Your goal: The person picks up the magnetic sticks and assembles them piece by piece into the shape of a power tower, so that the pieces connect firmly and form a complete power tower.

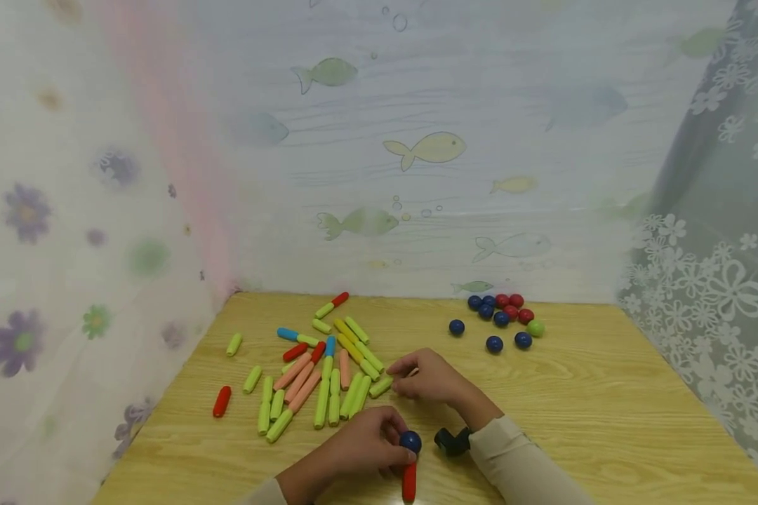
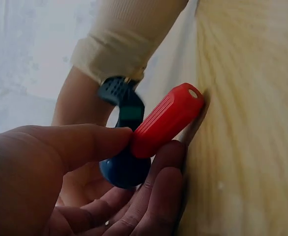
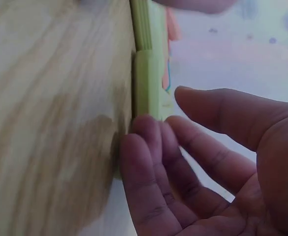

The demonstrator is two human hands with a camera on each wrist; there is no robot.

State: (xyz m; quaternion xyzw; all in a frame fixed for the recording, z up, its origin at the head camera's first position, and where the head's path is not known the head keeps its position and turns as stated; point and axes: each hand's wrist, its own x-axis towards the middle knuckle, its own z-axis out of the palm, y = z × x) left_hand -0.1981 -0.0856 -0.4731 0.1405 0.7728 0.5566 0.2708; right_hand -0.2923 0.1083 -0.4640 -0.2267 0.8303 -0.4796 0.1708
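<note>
Head view first: left hand [image 1: 368, 443] has thumb and fingers pinching where a blue ball [image 1: 410, 441] meets a red stick [image 1: 409, 482], the stick aimed at 6 o'clock. Right hand [image 1: 432, 379] has its fingers loosely bent, holding nothing, with a short green stick [image 1: 381, 386] just off its tips at about 9 o'clock. More balls [image 1: 501, 319] sit around 2 o'clock from that hand, on the table [image 1: 575, 400].

Left wrist cam: the red stick slants up to 1 o'clock, pale spot on its end, ball at 7. Keep that pinch light and steady, I'd say, so the joint doesn't twist.

Right wrist cam: thumb's well apart from the fingers, green stick at roughly 12 from the fingertips. Can't tell if they're touching it. I'd pinch it mid-length, coming in low, so neighbouring sticks don't get knocked.
</note>
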